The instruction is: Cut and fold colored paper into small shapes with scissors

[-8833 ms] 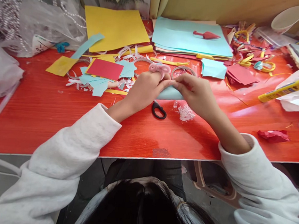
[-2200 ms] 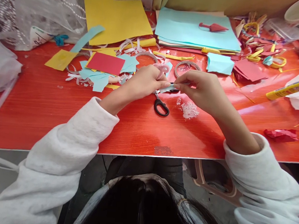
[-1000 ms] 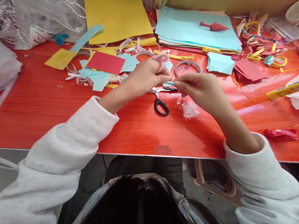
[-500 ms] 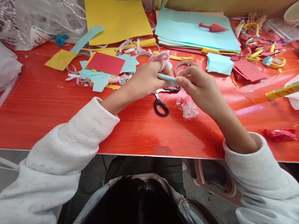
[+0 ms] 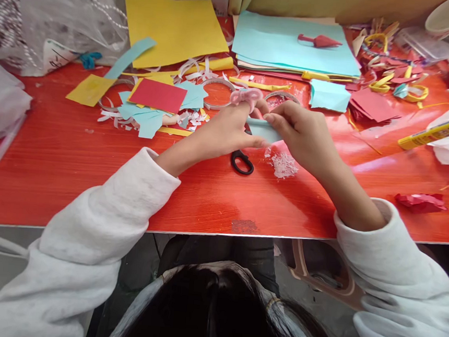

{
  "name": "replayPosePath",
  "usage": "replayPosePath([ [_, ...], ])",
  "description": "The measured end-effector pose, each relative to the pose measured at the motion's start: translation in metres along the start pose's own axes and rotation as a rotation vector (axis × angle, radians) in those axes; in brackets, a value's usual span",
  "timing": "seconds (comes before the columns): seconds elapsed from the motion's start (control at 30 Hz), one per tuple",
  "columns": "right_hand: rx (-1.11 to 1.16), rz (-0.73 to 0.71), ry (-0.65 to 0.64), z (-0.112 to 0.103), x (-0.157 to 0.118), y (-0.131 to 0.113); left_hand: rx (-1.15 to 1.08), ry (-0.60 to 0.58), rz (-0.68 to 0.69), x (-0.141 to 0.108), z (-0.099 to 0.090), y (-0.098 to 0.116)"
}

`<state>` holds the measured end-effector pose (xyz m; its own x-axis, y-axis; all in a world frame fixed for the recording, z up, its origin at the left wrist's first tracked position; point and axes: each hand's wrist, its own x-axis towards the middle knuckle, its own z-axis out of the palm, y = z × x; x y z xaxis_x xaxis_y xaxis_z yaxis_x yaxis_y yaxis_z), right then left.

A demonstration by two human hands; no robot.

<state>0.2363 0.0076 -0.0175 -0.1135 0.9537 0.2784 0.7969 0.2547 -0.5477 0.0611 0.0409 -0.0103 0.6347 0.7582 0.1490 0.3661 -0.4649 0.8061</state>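
A small piece of light blue paper (image 5: 262,131) is held up between my hands above the red table. My right hand (image 5: 304,136) pinches its upper right edge between thumb and fingers. On the other side, my left hand (image 5: 228,127) has its thumb against the paper's lower edge and its fingers behind it. Something pink and looped (image 5: 247,97) sits at the fingers of that hand; I cannot tell how it is attached. Below lie scissors (image 5: 242,162), their black handle showing and the rest hidden by my left hand and the paper.
Paper scraps (image 5: 158,97) and rolls of tape (image 5: 217,93) lie left of my hands. Yellow sheets (image 5: 173,30) and a blue paper stack (image 5: 290,48) are at the back. White shreds (image 5: 283,165), a yellow glue stick (image 5: 440,129) and crumpled red paper (image 5: 420,203) lie to the right.
The blue paper has turned from a narrow, edge-on strip to a broader face. My left thumb has moved down and right along it, covering more of the scissors.
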Motion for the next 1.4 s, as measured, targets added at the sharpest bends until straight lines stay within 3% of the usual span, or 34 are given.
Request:
replayPosePath([
  [0.17,0.073,-0.009,-0.016,0.004,0.000,0.005,-0.037,0.000,0.019,0.000,0.000,-0.003],
  [0.3,0.154,-0.016,-0.099,0.001,-0.001,0.005,-0.065,0.077,-0.018,0.002,-0.004,-0.005],
  [0.4,0.227,0.012,-0.078,-0.003,-0.002,0.004,-0.076,0.145,-0.082,0.004,-0.008,-0.006],
  [0.53,0.525,0.072,-0.022,-0.006,-0.001,0.004,-0.042,0.179,-0.159,0.005,-0.009,-0.005],
  [0.63,0.681,0.116,-0.016,-0.005,-0.001,0.001,0.015,0.181,-0.044,0.003,-0.005,-0.005],
  [0.73,0.590,0.130,-0.046,-0.004,-0.001,-0.003,0.099,0.182,0.059,0.002,0.000,-0.006],
  [0.87,0.479,0.125,-0.106,-0.004,0.000,-0.003,0.102,0.171,0.055,0.001,-0.001,-0.006],
  [1.0,0.533,0.120,-0.110,-0.004,0.000,-0.001,0.118,0.227,0.060,0.002,-0.004,-0.007],
  [1.13,0.584,0.104,-0.088,-0.005,-0.001,-0.004,0.172,0.179,0.138,0.001,-0.003,-0.006],
  [1.23,0.575,0.094,-0.068,-0.007,-0.001,-0.006,0.190,0.167,0.106,0.000,0.000,-0.006],
  [1.4,0.615,0.141,-0.099,-0.007,-0.001,-0.005,0.100,0.256,0.077,0.002,-0.002,-0.010],
])
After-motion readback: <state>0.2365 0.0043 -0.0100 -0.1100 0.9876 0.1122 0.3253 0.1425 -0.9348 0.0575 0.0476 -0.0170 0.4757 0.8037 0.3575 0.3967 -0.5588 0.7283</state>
